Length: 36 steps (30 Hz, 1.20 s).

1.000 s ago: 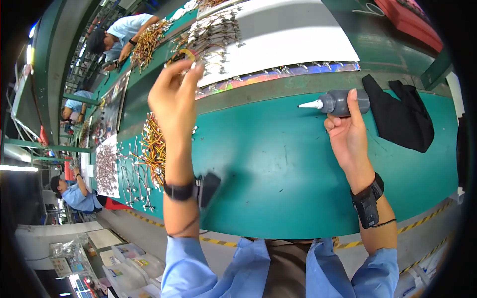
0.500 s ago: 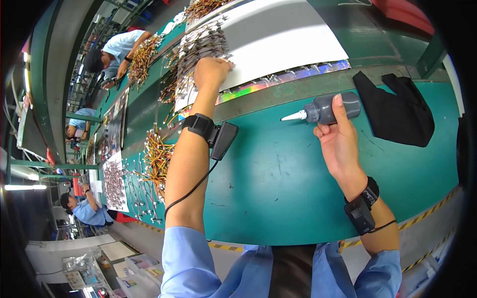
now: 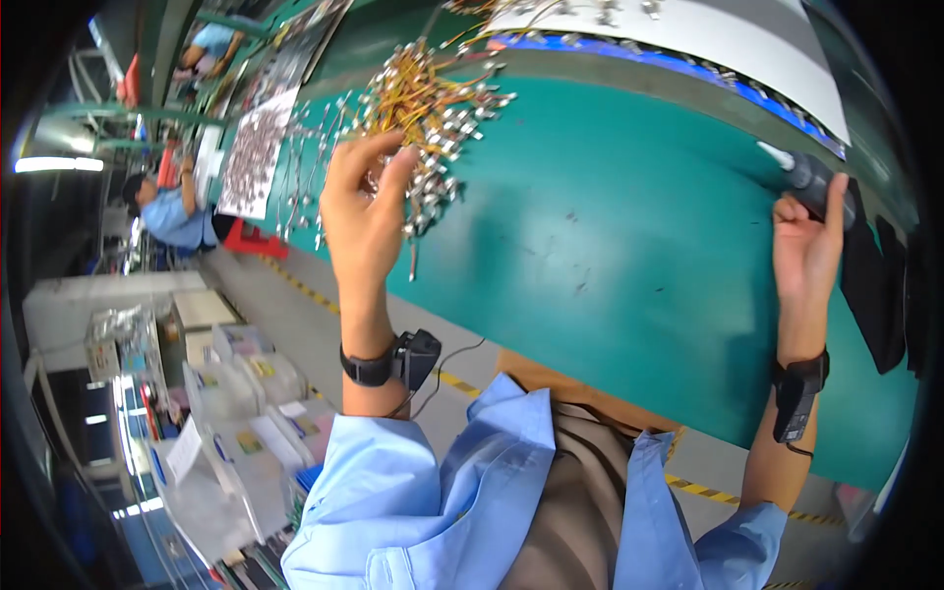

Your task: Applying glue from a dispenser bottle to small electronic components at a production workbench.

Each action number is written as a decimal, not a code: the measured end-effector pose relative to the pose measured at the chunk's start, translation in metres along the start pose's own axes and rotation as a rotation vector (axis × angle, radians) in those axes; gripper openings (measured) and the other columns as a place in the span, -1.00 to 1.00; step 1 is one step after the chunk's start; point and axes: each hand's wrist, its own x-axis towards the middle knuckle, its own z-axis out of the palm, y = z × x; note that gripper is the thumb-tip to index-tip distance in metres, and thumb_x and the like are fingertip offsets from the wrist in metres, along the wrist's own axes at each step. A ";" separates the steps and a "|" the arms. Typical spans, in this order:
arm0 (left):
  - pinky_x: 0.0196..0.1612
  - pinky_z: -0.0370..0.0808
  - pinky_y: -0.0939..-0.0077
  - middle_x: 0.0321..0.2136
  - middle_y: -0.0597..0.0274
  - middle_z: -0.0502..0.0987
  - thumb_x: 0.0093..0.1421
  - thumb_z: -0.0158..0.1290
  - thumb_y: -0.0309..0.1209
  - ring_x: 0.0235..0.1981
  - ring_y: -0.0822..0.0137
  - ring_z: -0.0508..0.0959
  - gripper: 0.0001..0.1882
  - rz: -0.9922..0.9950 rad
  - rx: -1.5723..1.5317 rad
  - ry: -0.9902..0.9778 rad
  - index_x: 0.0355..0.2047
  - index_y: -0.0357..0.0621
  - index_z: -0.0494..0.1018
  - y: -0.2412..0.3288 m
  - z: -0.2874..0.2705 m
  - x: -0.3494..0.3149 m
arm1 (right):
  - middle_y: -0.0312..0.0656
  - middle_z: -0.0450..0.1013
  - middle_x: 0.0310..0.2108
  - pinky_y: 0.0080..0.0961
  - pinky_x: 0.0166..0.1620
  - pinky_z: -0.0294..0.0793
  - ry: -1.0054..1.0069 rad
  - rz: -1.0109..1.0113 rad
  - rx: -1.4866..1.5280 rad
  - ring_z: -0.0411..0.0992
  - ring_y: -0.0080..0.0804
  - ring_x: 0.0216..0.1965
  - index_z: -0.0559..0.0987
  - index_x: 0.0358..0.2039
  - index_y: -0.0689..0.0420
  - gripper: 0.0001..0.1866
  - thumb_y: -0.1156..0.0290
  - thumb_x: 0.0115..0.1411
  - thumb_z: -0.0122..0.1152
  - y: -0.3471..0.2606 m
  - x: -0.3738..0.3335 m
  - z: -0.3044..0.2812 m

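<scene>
My left hand hovers at the near edge of a pile of short wire harnesses with yellow, orange and dark leads and small white connectors. Its thumb and forefinger are curved and apart, with nothing visible gripped between them; the other fingers are partly hidden. At the right, my right hand is wrapped round a dark grey squeeze bottle, its thumb along the side. The bottle's white pointed nozzle is directed up and to the left.
The green tabletop spreads between my hands. Along the far side lies a white sheet with a shiny blue edge and harness ends. A black cloth is at the right. Left, a co-worker sits by another harness-covered sheet; plastic bins stand lower left.
My left hand has left the white sheet, where its fingers were closed, and come back to the harness pile with fingers parted. The view has turned left; my right hand still holds the bottle.
</scene>
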 end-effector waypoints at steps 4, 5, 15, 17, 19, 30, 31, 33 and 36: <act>-0.44 0.30 0.62 -0.49 0.27 0.39 0.04 0.07 -0.42 -0.52 0.49 0.34 -0.84 -0.240 0.156 0.085 -0.37 -0.21 0.48 -0.063 -0.052 -0.064 | -0.26 0.29 -0.49 -0.64 -0.47 0.11 -0.065 0.008 -0.049 0.06 -0.55 -0.56 0.39 -0.34 0.26 -0.72 0.25 0.15 0.06 0.004 0.003 -0.004; -0.44 0.30 0.62 -0.49 0.27 0.39 0.04 0.07 -0.42 -0.52 0.49 0.34 -0.84 -0.255 0.159 0.092 -0.37 -0.21 0.48 -0.067 -0.054 -0.073 | -0.26 0.29 -0.49 -0.64 -0.47 0.11 -0.071 0.022 -0.057 0.06 -0.55 -0.56 0.39 -0.34 0.26 -0.72 0.25 0.15 0.06 0.004 0.004 -0.007; -0.42 0.37 0.44 -0.37 0.16 0.38 -0.02 0.11 -0.43 -0.48 0.25 0.43 -0.80 -0.083 0.466 -0.016 -0.34 -0.18 0.47 -0.045 -0.025 -0.070 | -0.26 0.31 -0.49 -0.64 -0.47 0.12 -0.132 -0.016 -0.108 0.07 -0.55 -0.56 0.40 -0.33 0.25 -0.74 0.28 0.15 0.05 0.004 0.004 -0.013; -0.42 0.37 0.41 -0.35 0.16 0.38 -0.03 0.12 -0.43 -0.48 0.22 0.44 -0.79 -0.017 0.502 -0.049 -0.34 -0.18 0.47 -0.039 -0.017 -0.063 | -0.26 0.32 -0.49 -0.64 -0.47 0.12 -0.140 -0.017 -0.107 0.07 -0.55 -0.56 0.40 -0.33 0.25 -0.74 0.28 0.15 0.06 0.004 0.003 -0.014; -0.43 0.38 0.37 -0.32 0.15 0.38 -0.05 0.13 -0.43 -0.50 0.17 0.45 -0.80 -0.046 0.529 -0.103 -0.37 -0.18 0.47 -0.033 -0.009 -0.057 | -0.26 0.32 -0.49 -0.64 -0.48 0.12 -0.122 -0.028 -0.109 0.08 -0.55 -0.57 0.41 -0.32 0.24 -0.75 0.28 0.14 0.07 0.004 0.003 -0.011; -0.50 0.39 0.40 -0.49 0.16 0.44 -0.05 0.13 -0.43 -0.61 0.25 0.45 -0.80 -0.106 0.493 -0.141 -0.38 -0.18 0.43 -0.051 0.011 -0.045 | -0.28 0.29 -0.52 -0.67 -0.51 0.12 -0.087 -0.046 -0.134 0.09 -0.58 -0.59 0.38 -0.35 0.17 -0.78 0.28 0.15 0.07 0.007 -0.007 0.003; -0.52 0.39 0.43 -0.51 0.18 0.45 -0.04 0.12 -0.44 -0.62 0.29 0.44 -0.80 -0.194 0.390 -0.154 -0.36 -0.18 0.43 -0.051 0.007 -0.044 | -0.28 0.29 -0.52 -0.67 -0.51 0.12 -0.090 -0.038 -0.132 0.10 -0.59 -0.59 0.38 -0.35 0.17 -0.79 0.28 0.15 0.06 0.008 -0.008 0.004; -0.53 0.39 0.45 -0.54 0.19 0.45 -0.02 0.11 -0.45 -0.63 0.33 0.44 -0.80 -0.269 0.279 -0.172 -0.35 -0.19 0.43 -0.049 -0.007 -0.036 | -0.28 0.29 -0.52 -0.68 -0.51 0.12 -0.089 -0.043 -0.129 0.10 -0.59 -0.59 0.38 -0.35 0.16 -0.79 0.28 0.15 0.06 0.006 -0.008 0.005; -0.57 0.36 0.58 -0.50 0.20 0.47 0.06 0.01 -0.48 -0.62 0.40 0.42 -0.80 -0.424 -0.508 -0.074 -0.29 -0.29 0.41 -0.040 -0.047 -0.019 | -0.29 0.29 -0.51 -0.68 -0.52 0.12 -0.074 -0.034 -0.128 0.11 -0.60 -0.60 0.37 -0.35 0.15 -0.80 0.28 0.16 0.05 0.006 -0.007 0.000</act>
